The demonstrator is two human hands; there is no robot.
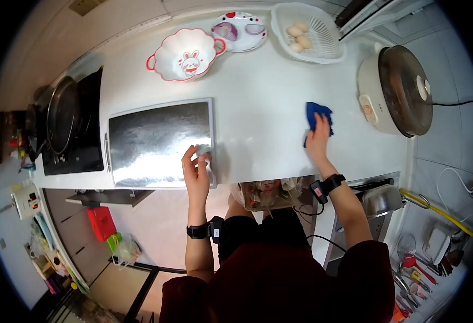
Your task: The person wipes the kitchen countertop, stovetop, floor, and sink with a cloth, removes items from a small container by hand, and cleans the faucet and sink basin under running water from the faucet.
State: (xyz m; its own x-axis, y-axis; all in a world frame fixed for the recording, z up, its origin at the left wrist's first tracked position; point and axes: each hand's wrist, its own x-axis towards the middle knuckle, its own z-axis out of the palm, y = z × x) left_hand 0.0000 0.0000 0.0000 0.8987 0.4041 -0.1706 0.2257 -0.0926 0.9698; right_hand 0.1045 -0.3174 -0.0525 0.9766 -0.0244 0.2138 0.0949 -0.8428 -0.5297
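My right hand (319,141) presses down on a dark blue cloth (313,110) on the white countertop, its fingers laid over the crumpled fabric. Over the near right corner of a shiny metal cutting board (155,142) hovers my left hand (195,171), its fingers loosely bent and spread with nothing seen between them. Bare counter lies between the board and the cloth. Both wrists wear black straps with small boxes.
Along the back stand a scalloped bowl (185,54) with a rabbit print, a dotted plate (247,45) with onion pieces, and a white basket (322,40) of several eggs. An electric cooker (373,89) sits right, a pan (62,116) on the stove left. An open drawer (255,203) juts below the counter.
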